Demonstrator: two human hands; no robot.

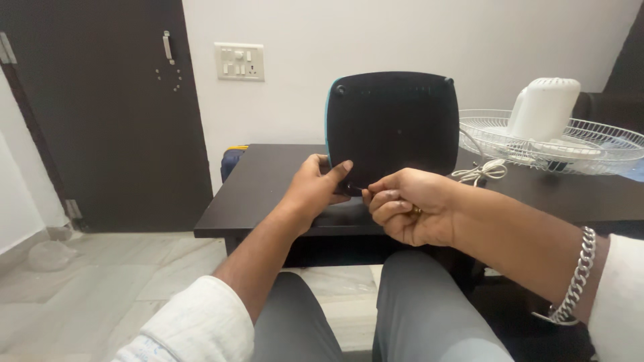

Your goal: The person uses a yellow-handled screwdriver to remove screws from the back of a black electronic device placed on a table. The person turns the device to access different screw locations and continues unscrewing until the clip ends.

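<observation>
at the table (pixel 268 194) front edge, left hand (pixel 315 184) grips the black base (pixel 392 127) — right hand (pixel 406 204) pinches something tiny, hidden by its fingers.

Matt black plastic base (pixel 392 131) (dusty)

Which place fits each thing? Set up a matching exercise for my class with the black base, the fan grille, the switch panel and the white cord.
1 black base
2 fan grille
3 switch panel
4 white cord

a on the wall beside the dark door
b coiled on the table
c held upright by both hands
d lying flat at the table's right end

Pairs: 1-c, 2-d, 3-a, 4-b
</observation>
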